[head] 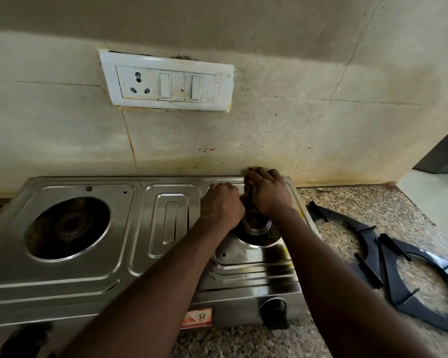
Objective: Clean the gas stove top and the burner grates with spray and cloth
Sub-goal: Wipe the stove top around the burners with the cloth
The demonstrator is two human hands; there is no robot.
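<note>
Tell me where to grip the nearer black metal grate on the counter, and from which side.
Grip the nearer black metal burner grate by its outer frame, near edge, from above: it seems to lie flat on the speckled granite counter, prongs pointing inward.

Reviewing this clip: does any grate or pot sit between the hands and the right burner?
Nothing visible does. The left hand and right hand are at the right burner, and both burner grates lie on the counter beside the stove.
</note>
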